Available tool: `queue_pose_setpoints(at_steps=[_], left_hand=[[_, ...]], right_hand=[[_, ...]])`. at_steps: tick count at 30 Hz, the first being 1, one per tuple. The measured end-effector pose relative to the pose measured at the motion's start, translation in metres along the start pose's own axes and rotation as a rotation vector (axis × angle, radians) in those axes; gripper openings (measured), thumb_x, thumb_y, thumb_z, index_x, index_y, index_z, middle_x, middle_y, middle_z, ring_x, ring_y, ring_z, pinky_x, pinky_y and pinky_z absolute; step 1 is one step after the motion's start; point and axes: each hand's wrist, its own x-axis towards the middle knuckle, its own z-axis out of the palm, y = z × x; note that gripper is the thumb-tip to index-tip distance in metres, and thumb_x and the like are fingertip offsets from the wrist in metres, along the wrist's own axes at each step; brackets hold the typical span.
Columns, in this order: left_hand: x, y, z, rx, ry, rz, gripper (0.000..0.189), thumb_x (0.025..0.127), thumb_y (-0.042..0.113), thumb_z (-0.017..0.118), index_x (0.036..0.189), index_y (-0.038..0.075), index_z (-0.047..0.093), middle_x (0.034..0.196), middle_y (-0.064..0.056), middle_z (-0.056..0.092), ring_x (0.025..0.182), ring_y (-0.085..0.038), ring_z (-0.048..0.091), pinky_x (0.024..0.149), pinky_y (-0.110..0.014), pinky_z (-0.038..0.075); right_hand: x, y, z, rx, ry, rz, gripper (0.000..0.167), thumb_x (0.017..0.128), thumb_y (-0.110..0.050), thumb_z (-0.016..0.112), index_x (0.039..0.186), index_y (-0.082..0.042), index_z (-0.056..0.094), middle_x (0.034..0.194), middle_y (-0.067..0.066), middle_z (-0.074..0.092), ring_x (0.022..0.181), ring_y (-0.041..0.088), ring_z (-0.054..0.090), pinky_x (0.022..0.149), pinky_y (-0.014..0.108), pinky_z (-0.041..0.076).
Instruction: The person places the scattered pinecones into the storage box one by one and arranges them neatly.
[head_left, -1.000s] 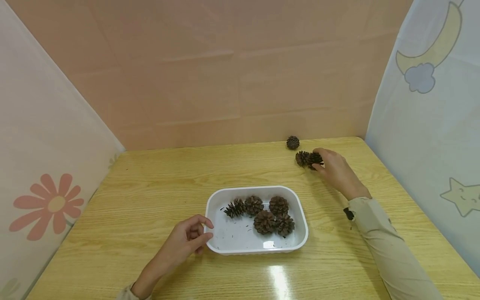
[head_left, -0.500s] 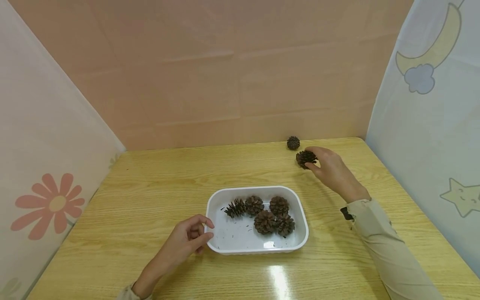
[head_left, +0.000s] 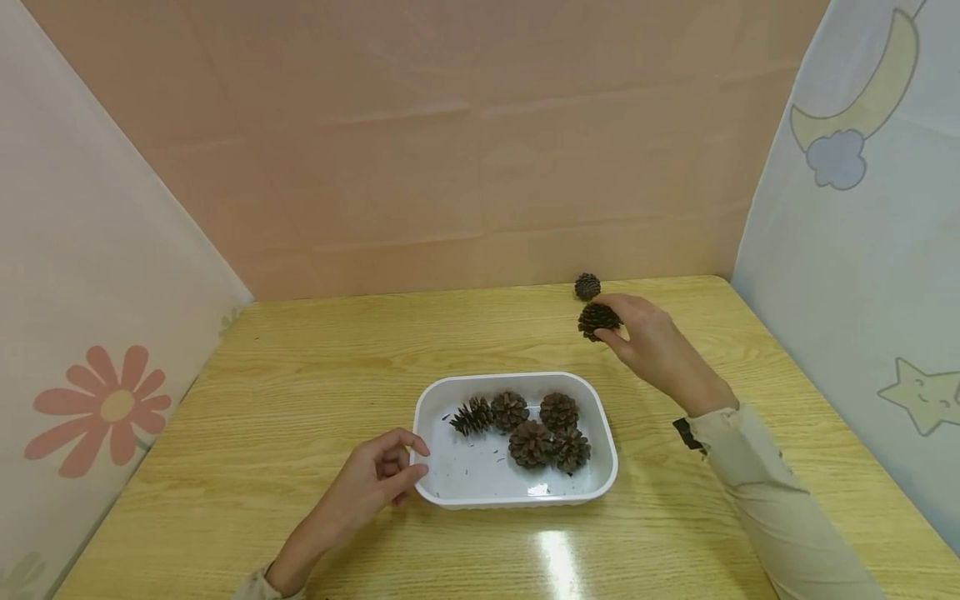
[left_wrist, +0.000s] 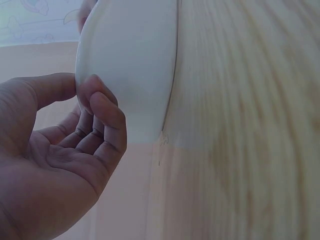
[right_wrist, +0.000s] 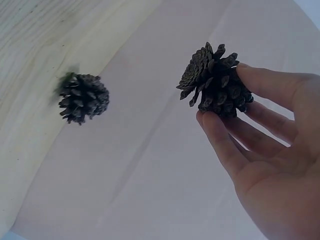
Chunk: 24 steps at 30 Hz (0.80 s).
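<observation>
My right hand [head_left: 660,346] pinches a dark brown pinecone [head_left: 597,322] between thumb and fingers near the table's back right. In the right wrist view, the held pinecone [right_wrist: 216,82] turns a flat, scaly face to the left; I cannot tell whether a second cone is pressed against it. Another pinecone [head_left: 587,287] lies just behind, by the back wall. My left hand [head_left: 375,471] grips the left rim of a white plastic tray [head_left: 480,502], with thumb and curled fingers at its edge [left_wrist: 125,60]. Several pinecones [head_left: 531,443] sit inside the tray, mostly toward its right.
The tray stands on a yellow wood-grain table [head_left: 315,358], in its front middle. A peach-coloured cloth wall [head_left: 480,167] closes off the back. White printed cloths flank it, a left cloth [head_left: 90,208] with a flower and a right cloth [head_left: 840,275] with a moon.
My right hand has shifted left with the pinecone. The cone that lay beside it a second ago no longer shows separately. My left hand and the tray have stayed in place.
</observation>
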Motion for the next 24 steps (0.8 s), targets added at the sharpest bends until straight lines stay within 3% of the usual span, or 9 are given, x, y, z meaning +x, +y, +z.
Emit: queue_pose_setpoints(at_steps=[24], left_hand=[[0.001, 0.001, 0.000, 0.005, 0.005, -0.006, 0.028, 0.095, 0.015, 0.070, 0.112, -0.004, 0.059, 0.071, -0.007, 0.053, 0.055, -0.014, 0.055, 0.050, -0.028, 0.052]], right_hand=[[-0.003, -0.056, 0.003, 0.024, 0.020, -0.233, 0.045, 0.086, -0.003, 0.077, 0.128, 0.001, 0.059, 0.124, 0.016, 0.063, 0.115, 0.032, 0.061, 0.092, 0.046, 0.054]])
